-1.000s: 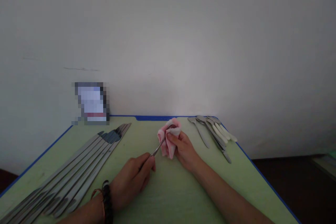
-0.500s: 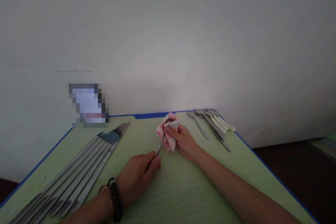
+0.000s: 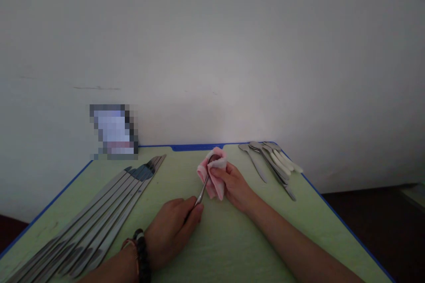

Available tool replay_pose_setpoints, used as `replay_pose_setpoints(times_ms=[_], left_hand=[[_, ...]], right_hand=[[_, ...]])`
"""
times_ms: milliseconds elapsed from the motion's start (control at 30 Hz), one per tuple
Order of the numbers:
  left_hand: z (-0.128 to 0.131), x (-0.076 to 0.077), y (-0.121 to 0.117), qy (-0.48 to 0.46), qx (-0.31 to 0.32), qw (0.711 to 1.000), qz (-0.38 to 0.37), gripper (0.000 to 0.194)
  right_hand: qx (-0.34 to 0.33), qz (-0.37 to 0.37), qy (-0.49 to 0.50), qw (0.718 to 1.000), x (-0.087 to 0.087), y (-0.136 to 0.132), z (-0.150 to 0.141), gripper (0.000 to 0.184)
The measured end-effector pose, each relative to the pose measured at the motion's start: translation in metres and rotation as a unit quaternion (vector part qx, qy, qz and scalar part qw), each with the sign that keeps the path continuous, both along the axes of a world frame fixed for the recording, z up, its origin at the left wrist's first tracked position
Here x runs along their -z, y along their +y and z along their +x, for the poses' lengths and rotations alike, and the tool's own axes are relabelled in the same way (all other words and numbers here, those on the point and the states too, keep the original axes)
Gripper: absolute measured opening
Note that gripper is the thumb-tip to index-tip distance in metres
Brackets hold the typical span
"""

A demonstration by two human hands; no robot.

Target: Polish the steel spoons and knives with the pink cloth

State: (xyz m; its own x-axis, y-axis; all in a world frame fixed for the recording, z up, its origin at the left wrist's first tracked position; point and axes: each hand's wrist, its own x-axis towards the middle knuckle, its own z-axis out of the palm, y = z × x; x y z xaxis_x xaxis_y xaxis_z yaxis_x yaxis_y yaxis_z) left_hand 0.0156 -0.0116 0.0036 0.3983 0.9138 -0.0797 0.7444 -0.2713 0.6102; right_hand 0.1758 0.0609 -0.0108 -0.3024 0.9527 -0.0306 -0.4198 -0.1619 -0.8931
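My left hand (image 3: 177, 227), a dark bracelet at its wrist, is closed round the handle of a metal spoon (image 3: 202, 192). The spoon points up and away, its bowl partly wrapped in a pink and white cloth (image 3: 217, 188). My right hand (image 3: 234, 185) pinches that cloth about the bowl, thumb on the near side. To the right lies a group of metal spoons (image 3: 270, 163), with a single spoon (image 3: 255, 162) just left of it. White-handled cutlery (image 3: 280, 161) rests beside them, its heads partly hidden.
Several long flat metal utensils (image 3: 96, 212) lie side by side along the left of the green table (image 3: 239, 247), which has a blue edge. A blurred-out device with a lit screen (image 3: 114, 130) leans on the wall (image 3: 212, 53) at the back left.
The view has shifted slightly. Both hands keep their hold on the spoon and cloth, and a little more of the spoon's bowl shows inside the cloth.
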Motion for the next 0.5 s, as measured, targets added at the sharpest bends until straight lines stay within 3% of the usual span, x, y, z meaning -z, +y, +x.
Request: replay_pose_setpoints(times_ms=[167, 367, 500], left_hand=[[-0.003, 0.001, -0.002, -0.042, -0.015, 0.998, -0.033, 0.04], [-0.008, 0.01, -0.007, -0.053, -0.037, 0.998, -0.026, 0.037], [-0.005, 0.007, -0.004, -0.053, -0.035, 0.998, -0.024, 0.04]], right_hand=[[0.006, -0.024, 0.005, 1.0, 0.003, 0.0, 0.002, 0.012], [0.001, -0.007, -0.019, 1.0, 0.007, 0.0, 0.003, 0.016], [0.01, 0.002, -0.012, 1.0, 0.008, 0.002, 0.003, 0.02]])
